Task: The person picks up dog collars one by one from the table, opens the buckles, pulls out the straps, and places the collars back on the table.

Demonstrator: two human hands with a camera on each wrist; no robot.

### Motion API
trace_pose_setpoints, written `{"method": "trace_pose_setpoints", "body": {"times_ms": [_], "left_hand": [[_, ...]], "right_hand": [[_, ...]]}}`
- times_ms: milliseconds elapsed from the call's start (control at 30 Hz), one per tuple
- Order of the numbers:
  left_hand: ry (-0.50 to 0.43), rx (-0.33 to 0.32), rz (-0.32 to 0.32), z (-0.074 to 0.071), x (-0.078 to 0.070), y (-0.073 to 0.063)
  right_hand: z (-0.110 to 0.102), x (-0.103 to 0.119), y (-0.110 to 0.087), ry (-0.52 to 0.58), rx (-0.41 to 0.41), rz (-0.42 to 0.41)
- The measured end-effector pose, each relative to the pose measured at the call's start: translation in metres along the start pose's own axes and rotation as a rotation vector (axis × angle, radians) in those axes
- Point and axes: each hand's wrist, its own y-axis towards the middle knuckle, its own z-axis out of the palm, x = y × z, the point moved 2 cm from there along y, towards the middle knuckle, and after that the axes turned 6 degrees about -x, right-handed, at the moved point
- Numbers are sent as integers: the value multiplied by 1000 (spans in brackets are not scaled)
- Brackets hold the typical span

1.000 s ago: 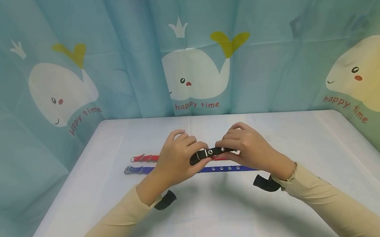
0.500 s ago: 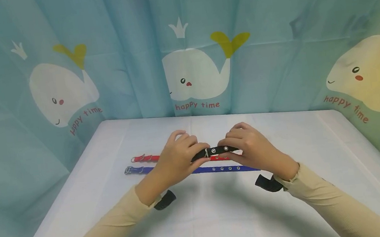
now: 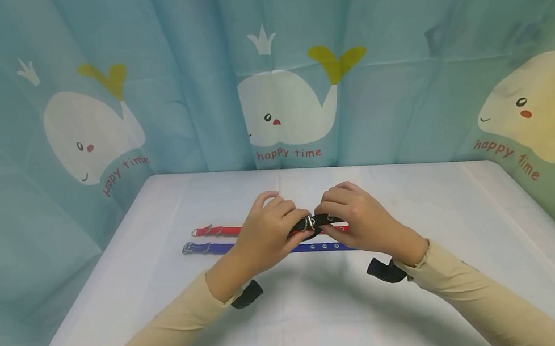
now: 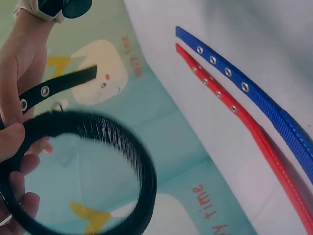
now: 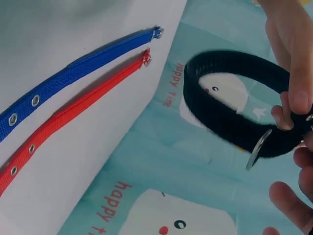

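Observation:
A black collar (image 3: 325,219) with metal eyelets is held up over the table, bent into a loop. My left hand (image 3: 270,232) pinches it beside the metal buckle (image 3: 309,222). My right hand (image 3: 362,216) pinches the eyelet end just right of the buckle. In the left wrist view the tip of the collar (image 4: 73,81) sticks out past the fingers, and its loop hangs round below. A metal ring (image 5: 258,149) dangles from the band in the right wrist view. Fingers partly hide the buckle, so I cannot tell how the strap sits in it.
A red collar (image 3: 225,231) and a blue collar (image 3: 219,248) lie side by side on the white table (image 3: 294,319), under and behind the hands. Both stretch left to right, buckles at the left. A blue curtain (image 3: 196,91) with whales hangs behind.
The two hands have come closer together. The buckle has shifted right and turned, and less of the black collar's eyelet strap shows between the hands. Red and blue collars stay put.

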Motion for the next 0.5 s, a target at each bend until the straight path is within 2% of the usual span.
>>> {"method": "trace_pose_setpoints", "body": {"times_ms": [333, 500], "left_hand": [[17, -74, -21, -3, -2, 1], [7, -80, -24, -1, -3, 0]], "right_hand": [[-2, -1, 2, 3, 31, 107], [-2, 3, 5, -6, 73, 131]]}}
